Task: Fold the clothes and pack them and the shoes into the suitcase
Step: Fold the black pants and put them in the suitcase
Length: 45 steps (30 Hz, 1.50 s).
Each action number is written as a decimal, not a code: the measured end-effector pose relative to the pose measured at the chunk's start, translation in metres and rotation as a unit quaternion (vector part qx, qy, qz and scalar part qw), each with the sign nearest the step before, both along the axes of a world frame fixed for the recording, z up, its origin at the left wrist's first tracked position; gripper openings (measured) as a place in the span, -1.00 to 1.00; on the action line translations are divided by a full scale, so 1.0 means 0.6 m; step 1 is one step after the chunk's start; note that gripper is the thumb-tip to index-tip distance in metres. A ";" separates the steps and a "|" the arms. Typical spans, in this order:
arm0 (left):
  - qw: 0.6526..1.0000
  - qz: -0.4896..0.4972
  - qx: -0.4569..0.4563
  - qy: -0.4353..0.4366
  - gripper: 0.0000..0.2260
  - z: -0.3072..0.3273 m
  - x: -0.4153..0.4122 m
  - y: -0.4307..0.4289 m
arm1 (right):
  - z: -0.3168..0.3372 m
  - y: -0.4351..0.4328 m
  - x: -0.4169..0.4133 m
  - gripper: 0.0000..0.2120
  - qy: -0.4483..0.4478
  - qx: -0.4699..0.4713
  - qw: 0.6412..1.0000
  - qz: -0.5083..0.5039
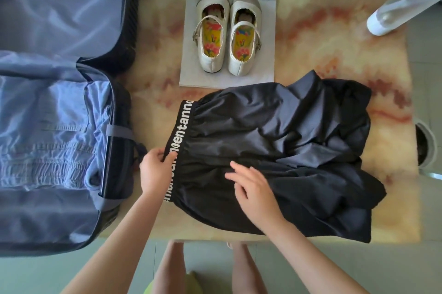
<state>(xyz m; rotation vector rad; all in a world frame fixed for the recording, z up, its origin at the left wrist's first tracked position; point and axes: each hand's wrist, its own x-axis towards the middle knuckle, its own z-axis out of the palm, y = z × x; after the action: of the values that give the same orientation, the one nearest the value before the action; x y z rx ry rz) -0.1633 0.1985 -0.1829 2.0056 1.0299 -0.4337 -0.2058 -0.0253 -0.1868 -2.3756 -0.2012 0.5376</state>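
The open suitcase (130, 18) at the left holds a pale blue folded cloth (59, 140) in its near half, under a strap. Beside its rim the left hand (155, 169) pinches the lettered waistband (183, 131) of the black garment (287, 138). The shoes (227, 32) sit on a white sheet (191, 73) beyond. The right hand (256, 193) lies on the garment, fingers apart, and its hem reaches the near edge of the table (334, 37), which is bare right of the shoes.

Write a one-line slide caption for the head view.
Left hand pinches the waistband of the black garment; right hand rests on it; shoes and open suitcase wait.
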 end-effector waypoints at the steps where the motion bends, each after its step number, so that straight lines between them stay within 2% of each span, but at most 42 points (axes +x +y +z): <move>1: 1.000 0.002 0.012 -0.005 -0.80 0.005 -0.003 0.006 | 0.002 0.003 0.028 -0.71 -0.039 -0.003 0.999 -0.024; 4: 1.000 -0.017 -0.018 0.005 -0.79 0.007 -0.015 0.022 | 0.011 0.026 0.135 -0.73 -0.090 -0.029 0.994 -0.055; 9: 0.997 -0.017 -0.067 0.028 -0.77 -0.003 -0.022 0.031 | 0.005 0.102 0.274 -0.63 -0.049 -0.097 0.993 0.049; 13: 0.993 0.017 -0.105 0.049 -0.71 -0.011 -0.021 0.035 | -0.019 0.158 0.305 -0.49 -0.041 -0.144 0.978 0.143; 16: 0.991 0.019 -0.119 0.056 -0.71 -0.013 -0.018 0.036 | -0.039 0.176 0.308 -0.42 -0.053 -0.221 0.959 0.167; 19: 0.989 0.009 -0.135 0.060 -0.75 -0.012 -0.017 0.038 | -0.047 0.176 0.306 -0.54 -0.054 -0.248 0.949 0.189; 22: 0.988 -0.042 -0.134 0.062 -0.76 -0.007 -0.020 0.038 | -0.042 0.170 0.302 -0.80 -0.096 -0.137 0.977 0.135; 25: 0.990 -0.075 -0.114 0.039 -0.81 0.012 -0.021 0.038 | -0.007 0.168 0.301 -0.90 -0.124 -0.019 0.991 0.052; 30: 0.990 -0.045 -0.130 -0.028 -0.83 0.076 -0.022 0.055 | 0.076 0.178 0.314 -0.89 -0.088 0.053 0.993 0.055; 34: 0.992 -0.012 -0.096 -0.081 -0.85 0.128 -0.019 0.081 | 0.111 0.210 0.336 -0.87 -0.034 0.136 0.989 0.045; 42: 0.987 0.046 -0.052 -0.147 -0.90 0.200 -0.035 0.141 | 0.158 0.292 0.346 -0.89 -0.024 0.188 0.980 0.057; 45: 0.979 0.064 0.011 -0.193 -0.89 0.227 -0.049 0.170 | 0.181 0.339 0.347 -0.90 -0.034 0.231 0.970 0.069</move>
<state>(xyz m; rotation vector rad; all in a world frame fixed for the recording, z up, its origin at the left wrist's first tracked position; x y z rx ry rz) -0.1924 0.3006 -0.0466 1.9288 0.9117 0.0377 0.0023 0.1779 -0.0784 -1.9334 -0.4719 0.4198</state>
